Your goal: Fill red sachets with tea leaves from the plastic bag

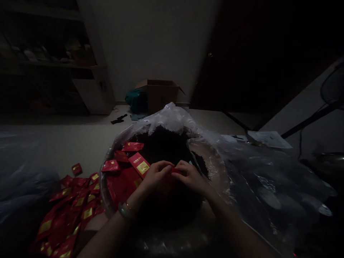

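Pinching a red packet (175, 170) within the basin's rim (102, 190), left hand (156, 174) and right hand (190, 176) seemingly work its end; the next move needs steadiness

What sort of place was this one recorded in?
Likely a dim room in a home or small workshop: shelves at the left, a dark door at the right, and red packets heaped beside a plastic-lined container.
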Motion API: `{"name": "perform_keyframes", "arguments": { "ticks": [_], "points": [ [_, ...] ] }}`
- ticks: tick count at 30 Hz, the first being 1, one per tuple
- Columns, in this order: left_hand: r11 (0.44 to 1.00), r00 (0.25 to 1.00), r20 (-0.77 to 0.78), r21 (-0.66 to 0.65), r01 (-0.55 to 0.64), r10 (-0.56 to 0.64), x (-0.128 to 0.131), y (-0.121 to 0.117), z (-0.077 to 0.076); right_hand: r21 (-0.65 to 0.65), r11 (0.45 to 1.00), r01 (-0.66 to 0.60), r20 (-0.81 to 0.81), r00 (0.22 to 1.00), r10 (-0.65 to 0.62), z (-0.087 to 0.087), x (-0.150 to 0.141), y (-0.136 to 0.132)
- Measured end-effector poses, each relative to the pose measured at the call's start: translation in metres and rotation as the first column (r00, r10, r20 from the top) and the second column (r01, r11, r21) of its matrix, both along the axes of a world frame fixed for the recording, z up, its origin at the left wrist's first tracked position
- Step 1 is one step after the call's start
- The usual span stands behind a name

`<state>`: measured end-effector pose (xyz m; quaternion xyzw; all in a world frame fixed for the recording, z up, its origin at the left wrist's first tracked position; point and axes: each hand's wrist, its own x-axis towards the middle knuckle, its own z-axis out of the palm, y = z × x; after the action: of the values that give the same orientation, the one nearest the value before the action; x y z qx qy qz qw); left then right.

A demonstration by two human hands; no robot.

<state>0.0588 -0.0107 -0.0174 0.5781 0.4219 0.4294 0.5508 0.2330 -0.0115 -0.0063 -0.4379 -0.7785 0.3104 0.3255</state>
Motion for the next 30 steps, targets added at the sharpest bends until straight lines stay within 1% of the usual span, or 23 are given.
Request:
{"name": "perform_keyframes", "arguments": {
  "ticks": [1, 2, 4, 6, 7, 9, 10, 14, 16, 18, 20, 22, 24, 26, 28, 30],
  "points": [
    [0.995, 0.998, -0.049, 0.092, 0.034, -0.029, -0.001, -0.001, 0.002, 0.021, 1.0, -0.001, 0.02, 1.0, 0.001, 0.0, 0.001, 0.0],
    [0.978, 0.991, -0.115, 0.189, 0.089, -0.068, -0.003, -0.002, 0.004, 0.045, 0.999, -0.001, 0.038, 0.999, 0.0, 0.001, 0.002, -0.001],
    [0.907, 0.95, -0.287, 0.358, 0.223, -0.12, -0.009, -0.004, 0.01, 0.103, 0.994, -0.024, 0.07, 0.997, 0.017, 0.004, 0.005, -0.003],
    [0.834, 0.889, -0.449, 0.453, 0.316, -0.094, -0.016, -0.005, 0.016, 0.159, 0.985, -0.068, 0.103, 0.993, 0.052, 0.009, 0.007, -0.006],
    [0.81, 0.86, -0.504, 0.472, 0.348, -0.076, -0.019, -0.005, 0.019, 0.182, 0.979, -0.09, 0.122, 0.99, 0.068, 0.011, 0.008, -0.007],
    [0.783, 0.818, -0.569, 0.473, 0.404, -0.079, -0.025, -0.004, 0.022, 0.21, 0.969, -0.133, 0.17, 0.981, 0.097, 0.015, 0.008, -0.009],
    [0.776, 0.802, -0.589, 0.458, 0.434, -0.101, -0.027, -0.004, 0.022, 0.214, 0.965, -0.152, 0.197, 0.974, 0.109, 0.016, 0.008, -0.01],
    [0.772, 0.746, -0.639, 0.375, 0.513, -0.185, -0.028, 0.0, 0.018, 0.213, 0.955, -0.205, 0.307, 0.942, 0.134, 0.016, 0.008, -0.01],
    [0.768, 0.75, -0.628, 0.369, 0.523, -0.209, -0.027, 0.002, 0.013, 0.192, 0.95, -0.247, 0.355, 0.92, 0.167, 0.016, 0.009, -0.009],
    [0.758, 0.775, -0.59, 0.393, 0.521, -0.226, -0.027, 0.003, 0.01, 0.143, 0.941, -0.307, 0.4, 0.888, 0.228, 0.016, 0.011, -0.009],
    [0.753, 0.797, -0.556, 0.414, 0.511, -0.235, -0.027, 0.002, 0.009, 0.091, 0.929, -0.36, 0.448, 0.848, 0.284, 0.015, 0.014, -0.008],
    [0.752, 0.801, -0.55, 0.418, 0.51, -0.237, -0.028, 0.001, 0.011, 0.066, 0.918, -0.391, 0.492, 0.813, 0.311, 0.014, 0.016, -0.006],
    [0.738, 0.782, -0.577, 0.417, 0.531, -0.236, -0.028, -0.001, 0.014, 0.098, 0.915, -0.392, 0.531, 0.798, 0.285, 0.012, 0.018, -0.004],
    [0.706, 0.737, -0.636, 0.412, 0.576, -0.23, -0.029, -0.002, 0.016, 0.177, 0.907, -0.382, 0.571, 0.79, 0.221, 0.009, 0.019, -0.001],
    [0.68, 0.681, -0.707, 0.405, 0.611, -0.189, -0.029, -0.003, 0.017, 0.263, 0.884, -0.386, 0.613, 0.775, 0.156, 0.005, 0.019, 0.001],
    [0.665, 0.627, -0.77, 0.406, 0.626, -0.119, -0.029, -0.002, 0.016, 0.324, 0.855, -0.405, 0.648, 0.753, 0.112, 0.002, 0.018, 0.001]
  ]
}}
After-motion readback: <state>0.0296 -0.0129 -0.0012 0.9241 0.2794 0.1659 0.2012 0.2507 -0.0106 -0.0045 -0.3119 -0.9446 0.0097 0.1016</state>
